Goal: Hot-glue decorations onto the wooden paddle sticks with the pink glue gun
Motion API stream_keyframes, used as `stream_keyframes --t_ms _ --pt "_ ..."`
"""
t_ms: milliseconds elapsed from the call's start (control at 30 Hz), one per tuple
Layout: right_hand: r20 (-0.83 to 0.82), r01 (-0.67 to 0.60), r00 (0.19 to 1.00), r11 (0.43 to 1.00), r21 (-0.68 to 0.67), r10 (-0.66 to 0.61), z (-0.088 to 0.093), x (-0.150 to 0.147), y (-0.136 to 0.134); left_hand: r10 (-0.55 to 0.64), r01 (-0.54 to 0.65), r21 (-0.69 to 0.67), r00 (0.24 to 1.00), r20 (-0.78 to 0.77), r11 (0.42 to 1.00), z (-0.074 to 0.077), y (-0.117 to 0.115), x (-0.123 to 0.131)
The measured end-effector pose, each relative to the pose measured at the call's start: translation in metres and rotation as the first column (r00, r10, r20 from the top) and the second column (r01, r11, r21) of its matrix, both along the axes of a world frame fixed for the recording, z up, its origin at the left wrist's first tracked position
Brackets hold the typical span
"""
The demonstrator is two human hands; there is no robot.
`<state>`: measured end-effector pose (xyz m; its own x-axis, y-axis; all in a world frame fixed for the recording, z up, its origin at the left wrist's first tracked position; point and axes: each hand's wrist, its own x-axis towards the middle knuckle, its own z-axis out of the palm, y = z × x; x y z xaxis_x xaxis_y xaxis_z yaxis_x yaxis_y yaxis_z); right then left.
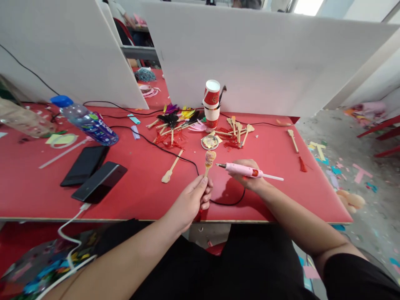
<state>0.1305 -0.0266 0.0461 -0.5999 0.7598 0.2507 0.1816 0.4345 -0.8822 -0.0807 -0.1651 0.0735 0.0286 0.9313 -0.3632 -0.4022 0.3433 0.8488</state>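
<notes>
My left hand [198,193], near the table's front edge, is closed round the handle of a small wooden stick [210,160], held upright with its rounded, patterned head on top. Just to the right, my right hand [246,173] grips a pink glue gun [242,170]. Its metal nozzle points left towards the stick's head, with a small gap between them. A white glue rod sticks out of the gun's rear. Behind the stick lies a small round dish [210,142] with yellowish pieces. Another wooden stick [171,168] rests on the table to the left.
Stacked paper cups [211,100] stand before a white partition [262,62]. Feathered sticks [171,121] and plain sticks [239,130] lie beside them. Two phones [99,182], a bottle [86,121] and cables are at left. A tasselled stick [293,141] lies at right.
</notes>
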Motion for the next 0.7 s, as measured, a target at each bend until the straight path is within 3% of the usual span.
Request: stream_keyframes --t_ms 100,200,333,433,700 --pt "-0.11 -0.032 0.994 0.986 -0.161 0.014 -0.001 -0.009 -0.001 0.006 -0.006 0.031 1.0 0.005 1.0 -0.001 0.005 -0.002" --pt "-0.291 -0.074 0.957 0.959 -0.272 -0.008 -0.017 -0.013 -0.003 0.003 -0.003 0.072 1.0 -0.007 0.997 -0.004 0.01 -0.005" --pt "-0.501 -0.286 0.865 0.844 -0.454 0.023 -0.036 -0.015 -0.009 0.035 -0.036 0.072 0.999 0.014 0.997 -0.006 0.009 -0.007" --pt "-0.559 -0.345 0.829 0.784 -0.516 -0.002 -0.038 -0.016 -0.012 0.039 -0.041 0.071 0.999 0.029 0.997 -0.005 0.006 -0.007" --pt "-0.415 -0.083 0.886 0.81 -0.58 -0.206 -0.032 -0.017 -0.016 0.06 -0.061 0.084 0.998 0.012 0.995 -0.007 0.005 -0.005"
